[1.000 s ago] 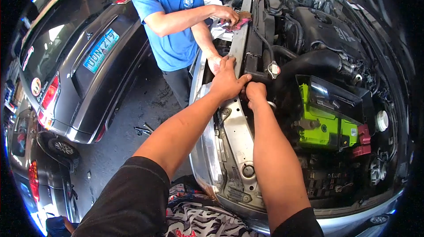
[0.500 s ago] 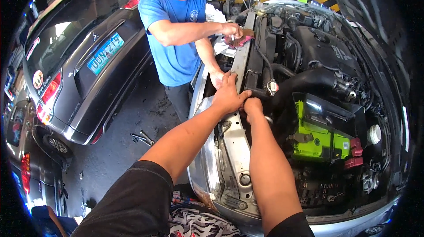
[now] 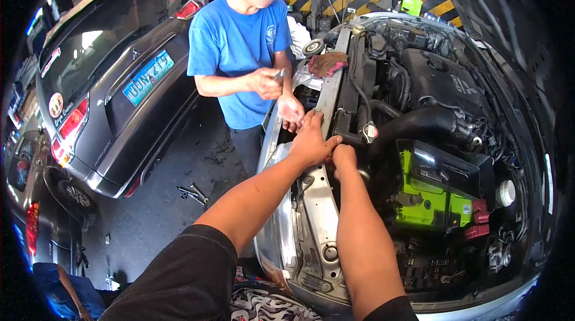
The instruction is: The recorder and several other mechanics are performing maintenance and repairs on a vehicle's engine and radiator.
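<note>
My left hand lies over the silver front crossbar of a car's engine bay, fingers stretched forward and thumb pointing right. Just right of it, my right hand is curled, reaching down beside the black radiator top. Its fingertips, and anything in them, are hidden. Across the bar a person in a blue shirt grips a small grey metal tool in one hand. That person's other hand is palm up, close to my left fingertips.
A stained red-brown rag lies on the crossbar's far end. To my right are a bright green battery, a black air hose and the engine cover. Wrenches lie on the floor near a dark parked car.
The person opposite has drawn the far hand back from the rag, bringing the grey tool near their chest. Their other hand has turned palm up. My hands hold nearly the same position.
</note>
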Tool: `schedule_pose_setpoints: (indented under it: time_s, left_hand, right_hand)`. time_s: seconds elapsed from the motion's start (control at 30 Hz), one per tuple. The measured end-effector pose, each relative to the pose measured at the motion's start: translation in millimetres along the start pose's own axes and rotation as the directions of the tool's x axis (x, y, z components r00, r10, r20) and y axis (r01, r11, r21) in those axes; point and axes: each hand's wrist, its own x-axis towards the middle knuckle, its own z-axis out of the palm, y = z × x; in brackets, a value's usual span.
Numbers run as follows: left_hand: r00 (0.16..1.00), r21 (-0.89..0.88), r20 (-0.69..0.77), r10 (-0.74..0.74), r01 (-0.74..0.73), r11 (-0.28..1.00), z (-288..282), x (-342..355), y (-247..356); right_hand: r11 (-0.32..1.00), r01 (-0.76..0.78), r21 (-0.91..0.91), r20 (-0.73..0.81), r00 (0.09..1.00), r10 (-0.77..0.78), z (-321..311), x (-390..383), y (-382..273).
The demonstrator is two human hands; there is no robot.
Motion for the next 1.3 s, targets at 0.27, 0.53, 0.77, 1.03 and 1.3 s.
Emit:
schedule_pose_setpoints:
  time_s: [0.27,0.53,0.77,1.03,1.3]
  left_hand:
    - [1.0,0.0,0.009,-0.015,0.015,1.0,3,2,3]
    - [0.999,0.03,-0.014,0.028,-0.028,0.999,12,8,4]
    - [0.997,0.011,-0.016,0.076,-0.076,0.997,24,9,9]
    - [0.999,0.039,-0.015,0.051,-0.05,0.998,9,6,2]
    - [0.997,0.073,-0.035,0.067,-0.065,0.995,8,4,-4]
  right_hand:
    - [0.99,0.114,-0.077,-0.062,0.991,-0.119,4,16,17]
    - [0.984,0.128,-0.126,-0.173,0.974,-0.149,9,33,21]
    - [0.986,0.096,-0.136,-0.2,0.972,-0.123,-3,43,27]
    - [0.978,0.044,-0.202,-0.156,0.985,-0.076,13,23,14]
    - [0.994,0.07,-0.083,-0.138,0.987,-0.081,15,17,11]
